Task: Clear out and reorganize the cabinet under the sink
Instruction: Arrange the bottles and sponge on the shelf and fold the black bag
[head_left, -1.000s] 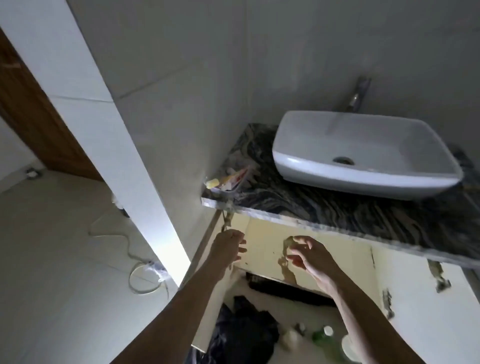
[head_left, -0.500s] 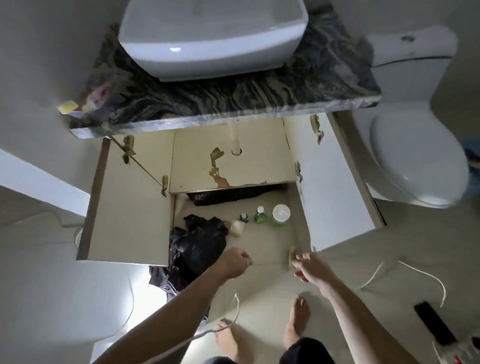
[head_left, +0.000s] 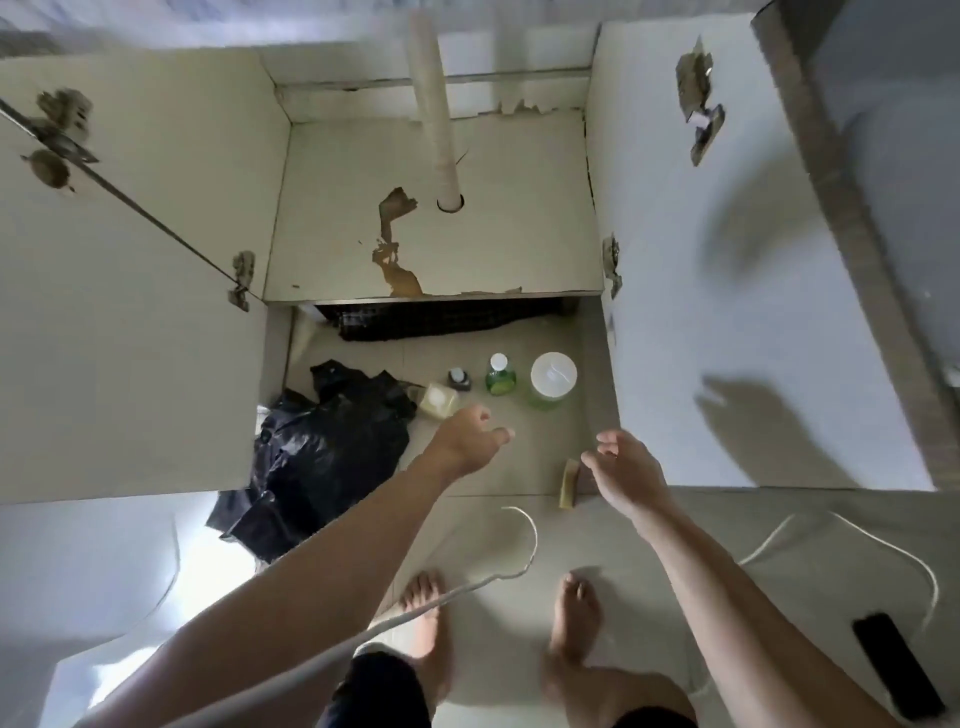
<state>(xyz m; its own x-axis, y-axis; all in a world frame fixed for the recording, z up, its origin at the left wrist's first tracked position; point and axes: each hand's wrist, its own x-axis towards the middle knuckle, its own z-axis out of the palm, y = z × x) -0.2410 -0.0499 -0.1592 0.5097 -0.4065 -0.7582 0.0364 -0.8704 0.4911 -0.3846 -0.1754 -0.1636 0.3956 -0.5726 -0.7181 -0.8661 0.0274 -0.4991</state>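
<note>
Cabinet (head_left: 431, 244): under the sink, both doors swung wide; peeling back panel with brown patches.
Left door (head_left: 130, 312): open to the left, hinges rusted.
Right door (head_left: 727, 312): open to the right, shadows of the hands cast across it.
Drain pipe (head_left: 436, 104): pale, running down the middle and through a hole in the back panel.
Dark cloth (head_left: 441, 323): lying along the back of the cabinet floor, partly under the back panel.
Black plastic bag (head_left: 322, 457): crumpled at the left, spilling from the cabinet floor onto the room floor.
Pale square bottle (head_left: 439, 400): just beside the bag, nearest the left hand.
Small dark bottle (head_left: 460, 378): between the pale bottle and the green one.
Green bottle (head_left: 500, 375): white cap, upright.
White-lidded green jar (head_left: 553, 382): upright, rightmost of the row.
Yellowish sponge piece (head_left: 569, 483): at the front edge by the right door, just beside the right hand.
Left hand (head_left: 467, 441): reaching toward the bottles, grip apart, fingers loosely bent, holding nothing.
Right hand (head_left: 623, 473): grip apart, fingers relaxed, holding nothing.
White cord (head_left: 519, 551): curving over the floor in front of the bare feet.
Black flat device (head_left: 896, 665): on the floor at far right.
</note>
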